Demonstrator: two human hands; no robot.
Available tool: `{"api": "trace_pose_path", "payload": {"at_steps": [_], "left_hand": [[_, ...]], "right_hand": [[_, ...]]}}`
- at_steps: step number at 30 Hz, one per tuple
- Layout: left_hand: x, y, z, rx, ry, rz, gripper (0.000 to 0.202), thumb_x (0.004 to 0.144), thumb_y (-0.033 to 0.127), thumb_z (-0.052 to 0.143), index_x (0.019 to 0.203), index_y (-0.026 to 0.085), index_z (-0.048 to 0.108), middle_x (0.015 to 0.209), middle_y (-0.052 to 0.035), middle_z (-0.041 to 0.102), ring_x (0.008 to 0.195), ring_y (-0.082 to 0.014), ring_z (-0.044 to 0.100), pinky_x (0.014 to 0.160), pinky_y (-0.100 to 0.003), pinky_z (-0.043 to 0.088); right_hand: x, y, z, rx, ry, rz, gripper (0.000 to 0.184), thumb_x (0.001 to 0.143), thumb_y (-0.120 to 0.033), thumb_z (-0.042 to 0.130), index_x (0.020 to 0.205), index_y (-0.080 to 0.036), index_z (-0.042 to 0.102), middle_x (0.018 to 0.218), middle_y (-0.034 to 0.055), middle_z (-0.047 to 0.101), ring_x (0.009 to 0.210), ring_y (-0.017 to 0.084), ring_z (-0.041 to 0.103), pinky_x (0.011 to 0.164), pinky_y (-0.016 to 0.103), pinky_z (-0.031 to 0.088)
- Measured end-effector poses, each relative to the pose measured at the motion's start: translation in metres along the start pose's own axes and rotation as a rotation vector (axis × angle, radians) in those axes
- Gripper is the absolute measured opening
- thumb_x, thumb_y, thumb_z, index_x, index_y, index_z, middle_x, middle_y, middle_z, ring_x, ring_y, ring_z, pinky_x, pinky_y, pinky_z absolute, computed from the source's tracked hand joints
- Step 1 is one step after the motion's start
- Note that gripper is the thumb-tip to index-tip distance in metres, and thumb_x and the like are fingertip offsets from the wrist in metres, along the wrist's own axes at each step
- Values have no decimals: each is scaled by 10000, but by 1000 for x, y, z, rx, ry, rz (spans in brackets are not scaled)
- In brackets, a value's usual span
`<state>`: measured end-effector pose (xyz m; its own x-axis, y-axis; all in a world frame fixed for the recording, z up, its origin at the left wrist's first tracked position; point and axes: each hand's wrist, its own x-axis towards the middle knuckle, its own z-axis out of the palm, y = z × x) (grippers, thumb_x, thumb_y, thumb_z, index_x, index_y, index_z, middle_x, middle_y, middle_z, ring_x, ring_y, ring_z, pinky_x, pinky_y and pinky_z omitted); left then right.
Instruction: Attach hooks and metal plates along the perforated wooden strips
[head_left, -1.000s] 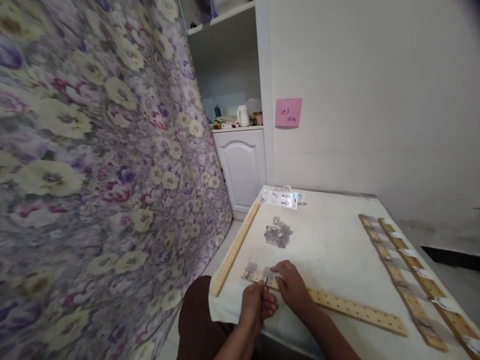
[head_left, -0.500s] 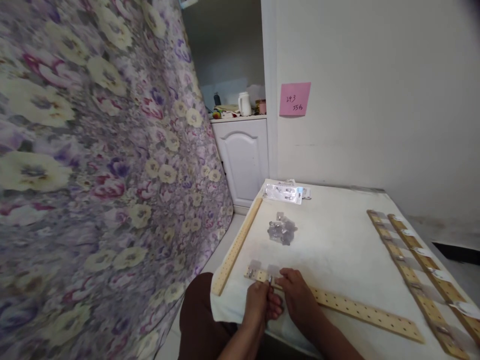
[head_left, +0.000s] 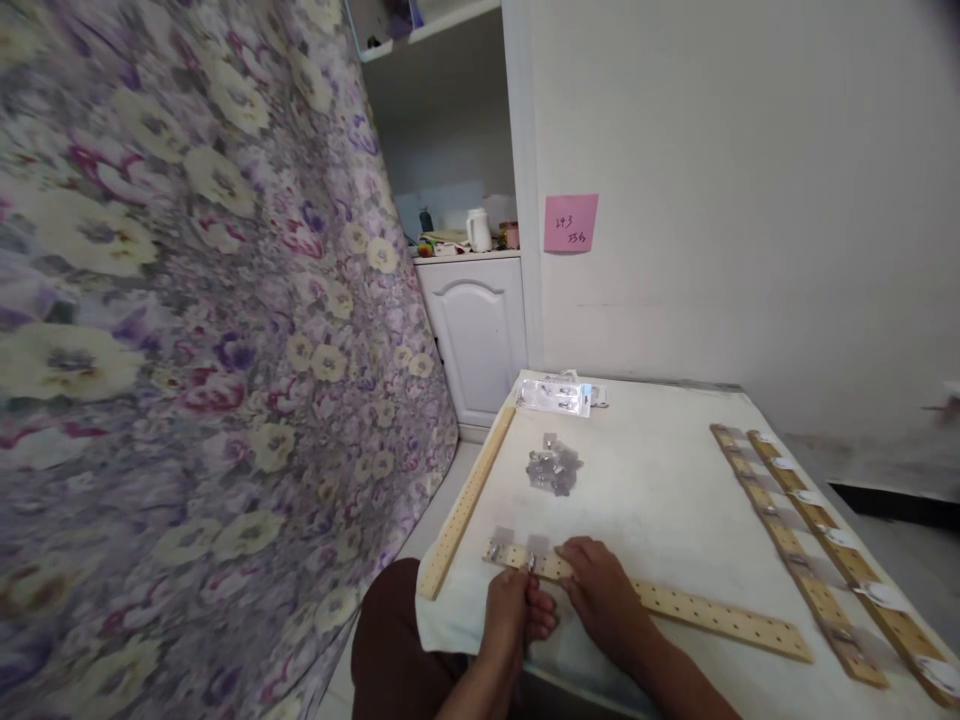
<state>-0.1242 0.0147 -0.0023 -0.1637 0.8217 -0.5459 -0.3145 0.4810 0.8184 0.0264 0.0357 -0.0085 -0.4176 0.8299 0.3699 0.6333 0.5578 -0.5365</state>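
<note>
A pale wooden strip with rows of holes [head_left: 720, 618] lies slantwise across the near part of the table. My left hand [head_left: 514, 615] is at its near edge, thumb and forefinger pinched on a small shiny metal piece [head_left: 532, 562]. A translucent grey square [head_left: 537, 545] sits at that piece; a similar square [head_left: 502, 538] with its own metal bit is at the strip's left end. Over the strip, my right hand [head_left: 596, 590] has its fingers bent and closed on the wood. The exact contact under both hands is hidden.
A pile of translucent grey pieces [head_left: 553, 467] lies beyond the strip. Another holed strip [head_left: 469, 500] runs along the left edge. Two strips fitted with pieces [head_left: 799, 555] lie at right. Clear plastic packaging [head_left: 555, 396] rests at the back. A floral curtain [head_left: 225, 360] hangs at left.
The camera view has tilted up and shifted a little. Both hands keep nearly the same hold, the left still pinching at the metal piece and the right still on the strip.
</note>
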Motion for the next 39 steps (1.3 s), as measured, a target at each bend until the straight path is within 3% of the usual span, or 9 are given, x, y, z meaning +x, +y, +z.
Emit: {"api": "trace_pose_path", "payload": {"at_steps": [6,17,32,39], "left_hand": [[-1,-5,-2,6,36,59,180,823,331,375,721,193,429,423,21,583,312,-96,508,343,-181,321],[-1,-6,-5,24,9,56,165,819,316,347,713,205,409,422,28,580,300,-95,498,334,-174,306],[2,-9,-6,62,-65,45,134,779,352,374,738,225,379,407,41,572,291,-104,500,301,-167,291],[4,-10,-7,83,-138,41,219,721,439,440,723,239,351,393,52,567,292,-110,505,284,-164,272]], "right_hand": [[-27,20,-29,-113,10,149,269,725,-195,585,993,-223,586,1002,69,564,916,237,504,793,358,403],[-28,17,-35,-71,21,177,126,782,-176,513,882,-215,579,919,50,553,868,212,499,761,327,389],[-7,21,-3,-72,8,196,178,768,-160,536,923,-214,604,929,53,563,883,221,495,789,331,383],[-4,30,4,-64,-15,192,192,781,-195,542,954,-210,623,947,66,578,888,224,512,792,348,400]]}}
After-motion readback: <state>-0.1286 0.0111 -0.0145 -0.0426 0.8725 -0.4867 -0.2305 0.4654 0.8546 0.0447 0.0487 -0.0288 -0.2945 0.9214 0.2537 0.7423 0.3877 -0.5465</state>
